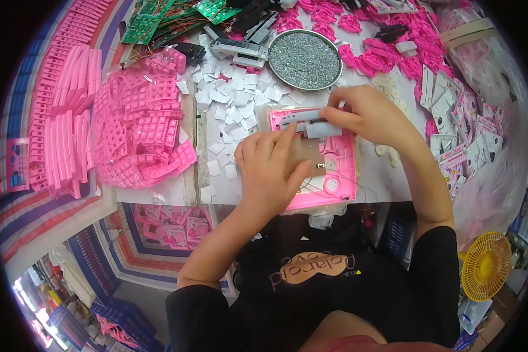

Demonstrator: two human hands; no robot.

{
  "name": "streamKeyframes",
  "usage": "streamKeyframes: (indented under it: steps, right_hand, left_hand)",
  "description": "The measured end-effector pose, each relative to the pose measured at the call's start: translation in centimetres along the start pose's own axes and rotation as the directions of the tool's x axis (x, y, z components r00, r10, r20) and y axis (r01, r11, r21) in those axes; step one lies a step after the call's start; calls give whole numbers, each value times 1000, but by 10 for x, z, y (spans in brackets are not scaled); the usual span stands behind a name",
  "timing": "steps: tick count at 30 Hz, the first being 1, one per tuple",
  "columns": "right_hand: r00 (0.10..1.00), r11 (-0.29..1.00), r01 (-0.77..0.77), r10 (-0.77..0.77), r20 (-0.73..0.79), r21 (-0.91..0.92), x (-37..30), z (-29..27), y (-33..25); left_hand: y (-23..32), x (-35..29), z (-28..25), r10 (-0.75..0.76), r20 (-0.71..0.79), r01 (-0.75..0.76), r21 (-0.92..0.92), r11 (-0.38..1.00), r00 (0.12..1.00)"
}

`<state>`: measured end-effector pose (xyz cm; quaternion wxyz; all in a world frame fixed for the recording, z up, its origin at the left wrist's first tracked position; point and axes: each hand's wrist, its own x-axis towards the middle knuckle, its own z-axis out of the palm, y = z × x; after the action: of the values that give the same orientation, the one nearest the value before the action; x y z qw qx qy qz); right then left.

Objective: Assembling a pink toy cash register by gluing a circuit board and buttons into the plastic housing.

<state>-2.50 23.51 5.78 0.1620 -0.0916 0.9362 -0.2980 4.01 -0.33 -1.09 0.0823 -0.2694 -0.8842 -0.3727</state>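
Note:
A pink plastic housing (347, 154) lies open-side up on the table in front of me, with thin wires over its lower part. A long grey plastic part (302, 118) lies across its upper end; the thumb and fingers of my right hand (372, 114) close on its right end. My left hand (270, 167) is at the housing's left side. Its thumb and index finger are bent around a brown circuit board (314, 157), and the index fingertip reaches up toward the grey part. The board's left portion is hidden under that hand.
Behind the housing stands a round tray (274, 69) of small screws. White paper squares (226, 100) are scattered to its left, near a bag of pink keypads (138, 126). Green circuit boards (144, 23), pink loops (381, 56) and printed sheets (452, 111) lie around. A yellow fan (486, 266) stands lower right.

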Motion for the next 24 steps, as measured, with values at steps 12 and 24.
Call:
streamKeyframes:
  steps: [12,24]
  right_hand:
    - [743,792,415,-579,-336,-448,-21,48,14]
    - [775,780,414,-572,-267,-470,-23,31,1]
  left_hand:
    - [17,7,-9,-18,86,-1,221,975,996]
    - [-40,154,13,206,84,-222,413,883,975]
